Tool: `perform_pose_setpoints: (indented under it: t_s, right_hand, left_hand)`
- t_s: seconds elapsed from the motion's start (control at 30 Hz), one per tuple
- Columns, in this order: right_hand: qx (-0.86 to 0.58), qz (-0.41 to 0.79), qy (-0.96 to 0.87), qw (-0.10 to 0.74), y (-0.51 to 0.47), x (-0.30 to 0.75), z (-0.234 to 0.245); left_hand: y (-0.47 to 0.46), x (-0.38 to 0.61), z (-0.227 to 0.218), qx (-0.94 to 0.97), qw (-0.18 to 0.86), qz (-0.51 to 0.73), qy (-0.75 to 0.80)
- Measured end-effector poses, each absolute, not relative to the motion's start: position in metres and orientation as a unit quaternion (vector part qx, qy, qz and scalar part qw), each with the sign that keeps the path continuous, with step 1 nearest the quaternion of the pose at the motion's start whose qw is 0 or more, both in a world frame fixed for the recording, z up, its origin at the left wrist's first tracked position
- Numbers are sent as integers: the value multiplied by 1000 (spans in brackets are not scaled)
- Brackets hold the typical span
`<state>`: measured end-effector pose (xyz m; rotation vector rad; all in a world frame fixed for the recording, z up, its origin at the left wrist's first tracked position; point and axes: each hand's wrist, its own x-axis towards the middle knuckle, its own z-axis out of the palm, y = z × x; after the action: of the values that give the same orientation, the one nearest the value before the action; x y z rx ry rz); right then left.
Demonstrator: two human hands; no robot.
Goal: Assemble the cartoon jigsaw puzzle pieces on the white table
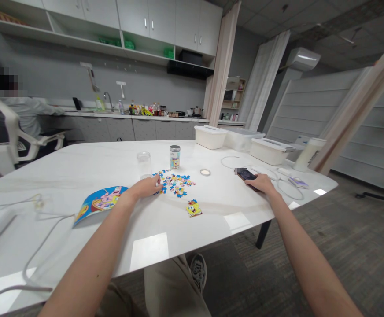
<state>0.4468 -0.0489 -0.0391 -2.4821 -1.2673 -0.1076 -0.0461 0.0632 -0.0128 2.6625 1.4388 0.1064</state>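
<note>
The left hand (145, 188) lies flat-fingered on the white glossy table (79, 176), fingertips touching the near-left fringe of a scatter of small blue and yellow jigsaw pieces (175, 182) spread loose around the table's middle, where each can be seen and picked singly; it pins or nudges a piece and encloses nothing. The right hand (261, 182) rests toward the right edge, fingers loosely curled over a dark smartphone (245, 174), seemingly steadying it. A small assembled yellow cartoon patch (194, 208) sits apart toward the near edge. The blue curved picture sheet (99, 202) lies left, the clear empty tube (144, 164) and printed canister (175, 157) behind.
</note>
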Motion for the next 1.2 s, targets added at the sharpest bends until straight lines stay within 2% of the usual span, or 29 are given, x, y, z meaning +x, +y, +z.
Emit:
perform_pose_setpoints:
  t_s: [0.23,0.47,0.73,0.97,1.07,1.2]
  right_hand:
    - [-876,-14,-449,174,-48,446,-34]
    - [-870,103,-450,175,-47,455,-14]
    - [-875,62,-475,77,-36,449,-12]
    - [-898,6,-437,45,-32,443,-15]
    - [-894,-79,-433,83,-26,423,-10]
    - [-778,-172,-566,210,-5,366,1]
  left_hand:
    - [63,-45,-12,876,62,27,477]
    - [61,-45,-10,877,61,29,475]
    - [60,-45,-11,875,61,39,479]
    - [57,-44,-10,871,50,32,487]
    - [57,-44,-10,872,52,32,486]
    - [58,-45,-12,874,59,42,481]
